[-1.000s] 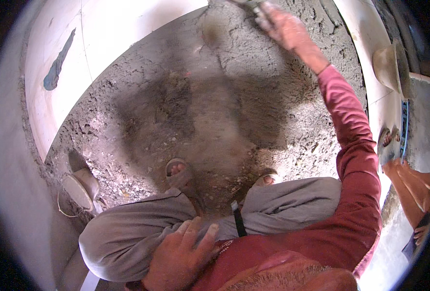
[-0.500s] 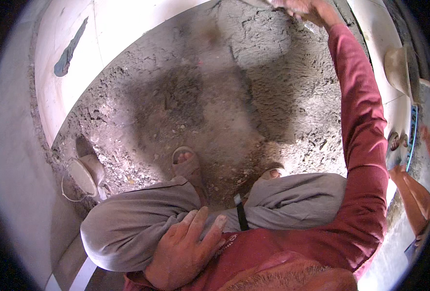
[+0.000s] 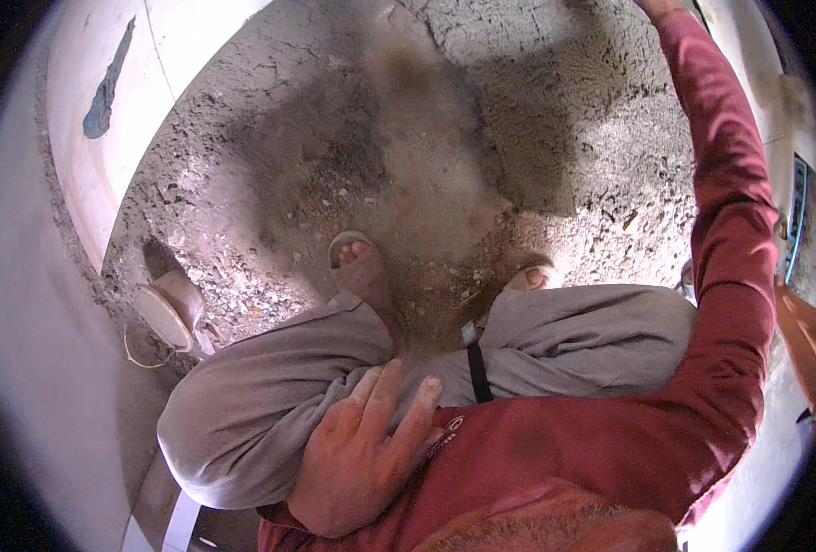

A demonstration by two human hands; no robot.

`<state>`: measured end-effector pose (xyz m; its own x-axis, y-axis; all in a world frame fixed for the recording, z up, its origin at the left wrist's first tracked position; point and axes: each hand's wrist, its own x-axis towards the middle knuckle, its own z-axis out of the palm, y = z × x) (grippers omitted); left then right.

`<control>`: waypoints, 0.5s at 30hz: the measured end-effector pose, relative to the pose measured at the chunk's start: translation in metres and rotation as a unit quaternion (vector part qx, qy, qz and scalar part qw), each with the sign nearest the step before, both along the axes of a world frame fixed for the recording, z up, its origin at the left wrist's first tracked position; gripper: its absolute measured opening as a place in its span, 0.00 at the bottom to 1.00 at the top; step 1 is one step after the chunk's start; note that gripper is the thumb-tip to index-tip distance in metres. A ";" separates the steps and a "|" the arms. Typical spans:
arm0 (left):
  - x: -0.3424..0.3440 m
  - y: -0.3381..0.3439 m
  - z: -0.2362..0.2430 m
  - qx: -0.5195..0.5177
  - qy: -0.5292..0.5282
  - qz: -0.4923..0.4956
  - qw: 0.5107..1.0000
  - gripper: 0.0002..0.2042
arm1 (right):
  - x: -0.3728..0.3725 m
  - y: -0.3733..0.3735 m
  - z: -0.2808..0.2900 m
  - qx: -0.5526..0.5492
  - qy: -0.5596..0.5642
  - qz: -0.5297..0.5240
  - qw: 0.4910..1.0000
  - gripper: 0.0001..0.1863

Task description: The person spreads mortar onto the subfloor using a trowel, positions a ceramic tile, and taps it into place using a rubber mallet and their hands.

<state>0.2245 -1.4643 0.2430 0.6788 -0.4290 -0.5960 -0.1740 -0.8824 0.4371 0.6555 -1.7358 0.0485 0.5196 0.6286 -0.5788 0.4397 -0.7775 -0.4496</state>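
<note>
My left hand (image 3: pixel 357 451) lies against my left thigh in grey trousers (image 3: pixel 270 396), dusty fingers stretched out and holding nothing. Far off at the top right, my right arm in a red sleeve (image 3: pixel 735 202) reaches forward over the ground. Only the wrist end of my right hand (image 3: pixel 658 7) shows at the upper edge; its fingers, and anything in them, are cut off. Below that arm spreads rough grey mortar (image 3: pixel 601 110), with a crack running through it toward loose rubble (image 3: pixel 417 285) by my sandalled feet.
White floor tiles (image 3: pixel 183 41) bound the mortar at the left, with a dark blue-grey smear (image 3: pixel 104 97) on them. A bucket (image 3: pixel 164 313) lies tipped over at left, near a pale wall (image 3: pixel 31 368). At the right edge another person's arm or leg (image 3: pixel 804 340) shows.
My right hand has moved out past the top edge, its arm shifting right in the picture. The view has tilted slightly, so the ground sits higher. My left hand stays on the thigh.
</note>
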 end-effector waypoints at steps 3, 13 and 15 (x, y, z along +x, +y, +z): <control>-0.003 -0.002 0.001 0.001 0.020 0.020 1.000 0.26 | -0.043 -0.040 -0.029 -0.112 -0.056 -0.009 0.992 0.27; -0.007 0.014 -0.005 -0.009 -0.016 0.037 0.999 0.27 | -0.094 -0.081 0.012 -0.019 -0.082 -0.068 0.994 0.27; -0.010 0.012 -0.002 -0.016 0.002 0.041 0.999 0.28 | -0.080 -0.072 0.008 0.004 -0.208 -0.029 0.978 0.29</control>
<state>0.2144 -1.4526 0.2413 0.7101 -0.3902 -0.5861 -0.0996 -0.8797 0.4650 0.5752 -1.8074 0.0565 0.7438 0.5948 -0.3048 0.5412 -0.8036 -0.2477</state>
